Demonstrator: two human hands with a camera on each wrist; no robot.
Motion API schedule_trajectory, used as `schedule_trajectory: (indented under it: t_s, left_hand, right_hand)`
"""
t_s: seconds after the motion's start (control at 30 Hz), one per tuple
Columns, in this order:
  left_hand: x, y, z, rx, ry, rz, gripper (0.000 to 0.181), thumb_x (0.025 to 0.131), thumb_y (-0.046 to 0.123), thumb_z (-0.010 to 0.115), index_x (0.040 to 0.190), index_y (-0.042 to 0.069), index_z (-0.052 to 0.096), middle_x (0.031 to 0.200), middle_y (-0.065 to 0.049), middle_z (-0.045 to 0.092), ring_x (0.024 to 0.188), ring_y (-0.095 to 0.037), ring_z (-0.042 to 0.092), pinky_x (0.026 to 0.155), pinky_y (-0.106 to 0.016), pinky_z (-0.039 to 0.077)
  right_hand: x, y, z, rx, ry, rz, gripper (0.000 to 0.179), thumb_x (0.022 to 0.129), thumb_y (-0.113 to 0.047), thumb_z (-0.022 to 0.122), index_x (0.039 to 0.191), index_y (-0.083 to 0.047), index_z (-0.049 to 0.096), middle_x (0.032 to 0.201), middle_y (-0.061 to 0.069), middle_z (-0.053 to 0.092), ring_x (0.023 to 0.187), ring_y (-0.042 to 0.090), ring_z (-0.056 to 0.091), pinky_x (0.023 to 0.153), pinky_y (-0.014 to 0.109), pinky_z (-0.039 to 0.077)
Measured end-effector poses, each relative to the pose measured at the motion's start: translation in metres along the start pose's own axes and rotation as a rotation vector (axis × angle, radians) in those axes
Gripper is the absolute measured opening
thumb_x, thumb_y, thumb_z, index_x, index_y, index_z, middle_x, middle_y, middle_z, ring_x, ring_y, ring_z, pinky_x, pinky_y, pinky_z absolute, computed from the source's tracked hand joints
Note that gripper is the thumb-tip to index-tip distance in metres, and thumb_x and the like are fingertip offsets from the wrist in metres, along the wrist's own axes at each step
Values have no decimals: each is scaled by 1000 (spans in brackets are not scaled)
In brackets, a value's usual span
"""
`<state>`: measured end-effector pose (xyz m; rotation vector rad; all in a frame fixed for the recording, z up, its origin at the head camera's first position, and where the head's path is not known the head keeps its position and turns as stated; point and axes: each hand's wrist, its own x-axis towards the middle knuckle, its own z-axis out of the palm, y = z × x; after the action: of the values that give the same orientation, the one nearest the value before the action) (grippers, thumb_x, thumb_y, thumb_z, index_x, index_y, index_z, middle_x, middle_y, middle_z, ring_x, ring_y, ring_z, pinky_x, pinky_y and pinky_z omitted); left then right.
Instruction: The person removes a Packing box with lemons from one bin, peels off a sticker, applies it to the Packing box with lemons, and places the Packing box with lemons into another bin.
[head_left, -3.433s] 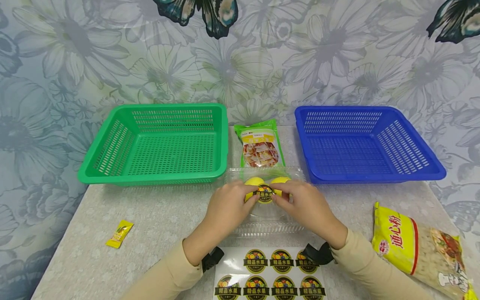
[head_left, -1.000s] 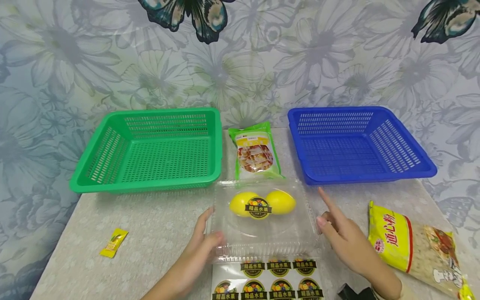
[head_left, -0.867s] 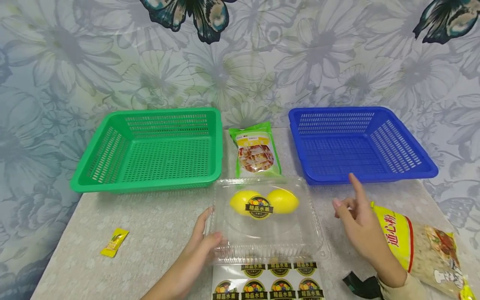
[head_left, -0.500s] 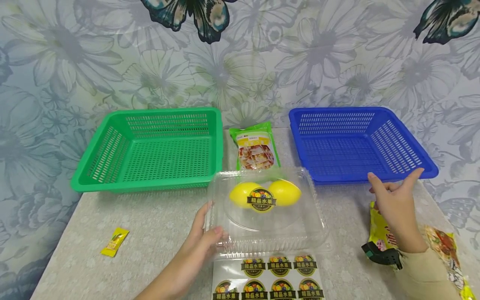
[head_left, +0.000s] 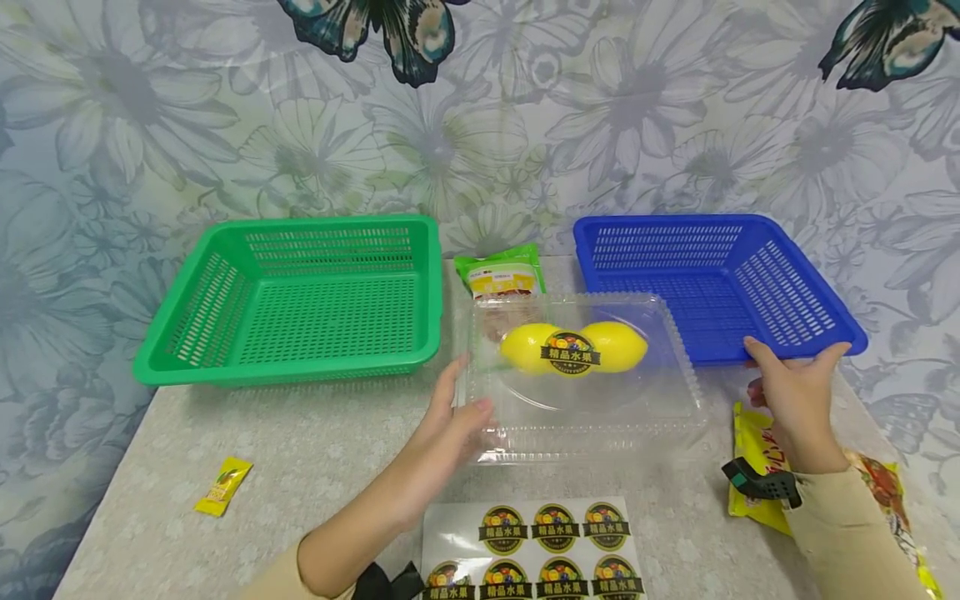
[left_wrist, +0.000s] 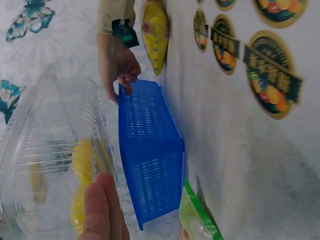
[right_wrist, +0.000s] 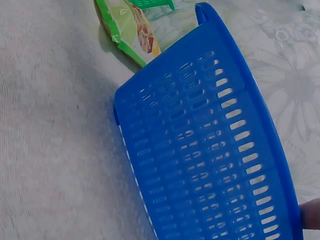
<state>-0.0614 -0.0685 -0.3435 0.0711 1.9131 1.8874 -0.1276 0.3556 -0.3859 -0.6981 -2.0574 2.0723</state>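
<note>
My left hand grips the left side of a clear plastic clamshell box, raised off the table and overlapping the front of the blue basket in the head view. Inside lie two yellow lemons, and a round black-and-gold fruit sticker is on the lid. The left wrist view shows fingers against the box's side. My right hand holds the front right rim of the blue basket, thumb over the edge. Its other fingers are mostly hidden behind the hand.
A green basket stands at the back left. Between the baskets is a green snack bag, partly behind the box. A sticker sheet lies in front, a small yellow packet at left, a yellow pasta bag under the right forearm.
After both hands pressed the sticker on the lid, the left hand has lifted the box and carried it up and right. The right hand has moved over to the blue basket's rim.
</note>
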Motion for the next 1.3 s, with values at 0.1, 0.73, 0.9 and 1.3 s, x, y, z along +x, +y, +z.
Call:
schedule_trajectory:
  t_s: [0.1, 0.73, 0.9, 1.3]
  left_hand:
    - [14, 7, 7, 4, -14, 34, 71, 102, 49, 45, 157, 37, 1, 158, -20, 28, 139, -36, 44, 116, -59, 30]
    - [127, 67, 48, 15, -9, 31, 80, 98, 55, 50, 157, 39, 0, 160, -10, 30, 109, -30, 68, 106, -47, 46]
    - [151, 77, 60, -7, -18, 27, 80, 96, 55, 51, 157, 37, 2, 161, -11, 26, 93, -29, 72, 96, -41, 53]
    - [187, 76, 106, 15, -9, 26, 90, 94, 57, 52, 158, 38, -9, 168, 1, 4, 99, -25, 69, 99, -40, 51]
  right_hand:
    - [1, 1, -2, 33, 10, 9, 129, 89, -34, 74, 136, -44, -46, 61, -9, 65, 40, 17, 55, 42, 28, 49]
    - [3, 4, -3, 129, 35, 26, 133, 85, -29, 78, 135, -51, -44, 63, -9, 63, 41, 17, 53, 44, 28, 50]
    - [3, 5, -3, 110, 32, 29, 134, 85, -31, 78, 135, -50, -45, 63, -10, 63, 41, 16, 53, 44, 28, 51]
    - [3, 6, -3, 78, 32, 36, 132, 85, -34, 78, 135, -50, -44, 62, -10, 63, 42, 16, 55, 46, 28, 51]
